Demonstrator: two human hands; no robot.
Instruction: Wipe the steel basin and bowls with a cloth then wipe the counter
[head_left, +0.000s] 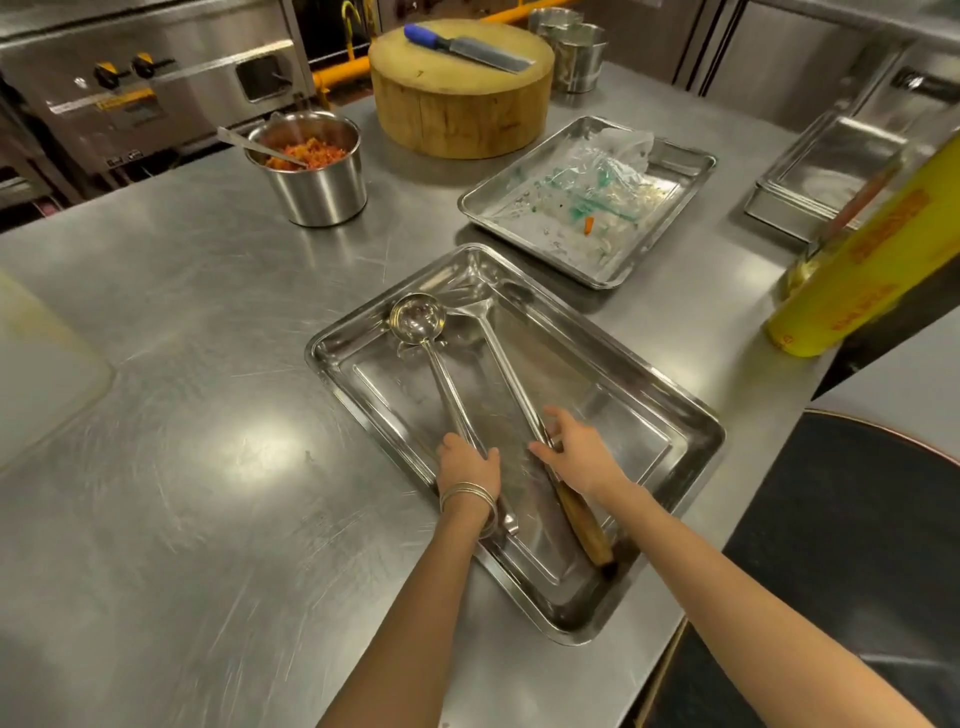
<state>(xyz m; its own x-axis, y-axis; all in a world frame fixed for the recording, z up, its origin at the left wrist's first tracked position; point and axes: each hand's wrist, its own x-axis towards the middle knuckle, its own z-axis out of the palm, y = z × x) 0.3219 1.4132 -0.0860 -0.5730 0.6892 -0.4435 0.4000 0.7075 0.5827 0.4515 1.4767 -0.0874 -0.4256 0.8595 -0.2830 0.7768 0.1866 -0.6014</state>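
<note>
A large steel tray lies on the steel counter in front of me. Inside it lie a steel ladle and a spatula with a wooden handle. My left hand grips the ladle's handle near its lower end. My right hand pinches the spatula's shaft just above the wooden handle. No cloth is in view.
A second steel tray with plastic wrap and food scraps lies behind. A steel pot with chopped food and a spoon stands at the left. A round chopping block carries a knife. A yellow roll leans at right.
</note>
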